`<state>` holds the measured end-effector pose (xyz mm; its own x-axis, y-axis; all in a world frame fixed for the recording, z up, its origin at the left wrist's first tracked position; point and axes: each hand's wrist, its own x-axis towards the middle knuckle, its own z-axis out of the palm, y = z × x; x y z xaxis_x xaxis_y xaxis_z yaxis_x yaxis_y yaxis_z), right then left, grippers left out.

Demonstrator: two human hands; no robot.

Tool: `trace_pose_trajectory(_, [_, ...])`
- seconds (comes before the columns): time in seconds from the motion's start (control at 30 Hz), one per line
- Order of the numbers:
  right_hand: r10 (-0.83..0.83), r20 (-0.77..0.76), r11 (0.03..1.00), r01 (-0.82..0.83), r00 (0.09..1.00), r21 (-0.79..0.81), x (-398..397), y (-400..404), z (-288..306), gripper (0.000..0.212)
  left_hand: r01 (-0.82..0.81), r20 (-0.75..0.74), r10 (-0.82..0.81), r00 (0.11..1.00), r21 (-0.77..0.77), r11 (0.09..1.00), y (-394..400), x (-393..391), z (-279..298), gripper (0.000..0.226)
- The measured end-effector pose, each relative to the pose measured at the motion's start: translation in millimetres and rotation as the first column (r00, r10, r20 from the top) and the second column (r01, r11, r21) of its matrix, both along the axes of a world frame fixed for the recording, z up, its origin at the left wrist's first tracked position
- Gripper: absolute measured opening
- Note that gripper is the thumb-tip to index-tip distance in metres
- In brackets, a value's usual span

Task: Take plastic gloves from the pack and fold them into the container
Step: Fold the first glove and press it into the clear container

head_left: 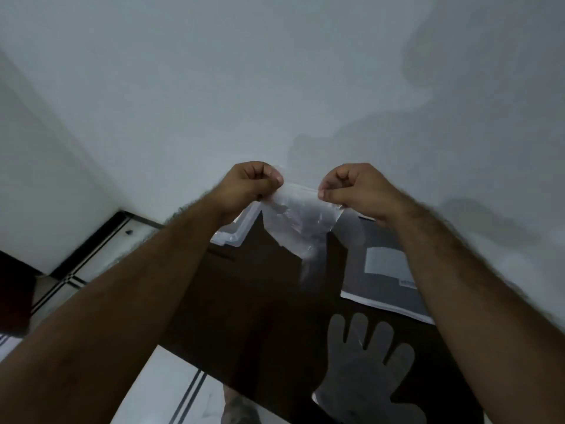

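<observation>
A clear plastic glove (pixel 298 221) hangs in the air above the dark brown table (pixel 256 301). My left hand (pixel 249 183) pinches its top left corner and my right hand (pixel 354 191) pinches its top right corner, stretching the cuff edge between them. A second clear glove (pixel 367 371) lies flat on the table near the front edge, fingers pointing away from me. The glove pack (pixel 385 267) lies flat on the table at the right, under my right forearm. The clear plastic container (pixel 235 231) stands at the far left of the table, mostly hidden behind my left wrist.
A white wall fills the upper view just behind the table. Pale floor tiles with dark stripes show at the left and below the table's front edge. A dark red object sits at the far left edge.
</observation>
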<state>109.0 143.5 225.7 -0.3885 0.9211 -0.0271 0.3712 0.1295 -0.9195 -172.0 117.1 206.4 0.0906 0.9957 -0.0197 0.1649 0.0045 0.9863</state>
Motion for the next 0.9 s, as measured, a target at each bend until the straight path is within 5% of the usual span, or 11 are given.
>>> trace_pose_trajectory(0.53, [-0.28,0.111,0.949,0.258,0.953,0.182,-221,163,-53,0.01,0.097,-0.113,-0.1,0.989,-0.025,0.995,191,-225,-32,0.012])
trace_pose_trajectory(0.9, [-0.342,0.057,0.743,0.233,0.938,0.628,-265,165,-28,0.013,0.073,0.01,-0.079,0.997,0.305,0.95,223,-258,-17,0.008])
